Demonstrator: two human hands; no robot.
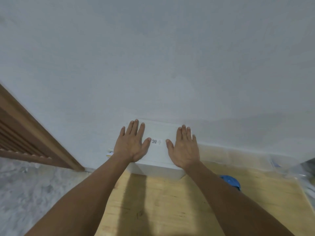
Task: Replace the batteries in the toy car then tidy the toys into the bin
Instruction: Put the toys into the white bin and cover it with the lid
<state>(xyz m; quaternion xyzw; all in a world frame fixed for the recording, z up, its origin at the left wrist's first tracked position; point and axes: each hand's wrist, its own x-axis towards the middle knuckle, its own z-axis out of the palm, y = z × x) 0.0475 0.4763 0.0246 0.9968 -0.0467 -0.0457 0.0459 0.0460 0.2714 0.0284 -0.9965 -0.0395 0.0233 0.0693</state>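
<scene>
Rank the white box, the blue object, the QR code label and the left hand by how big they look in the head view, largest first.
1. White box, the largest, partly covered by both hands.
2. Left hand, lying flat on the box.
3. Blue object; an arm hides part of it, so its rank against the hand is unsure.
4. QR code label, clearly the smallest.

Two bare forearms enter from the lower edge of the frame, one from the lower left and one from the lower right, with no sleeve showing on either. The left hand (130, 143) and the right hand (185, 148) wear nothing visible. The fingernails are short and plain.
</scene>
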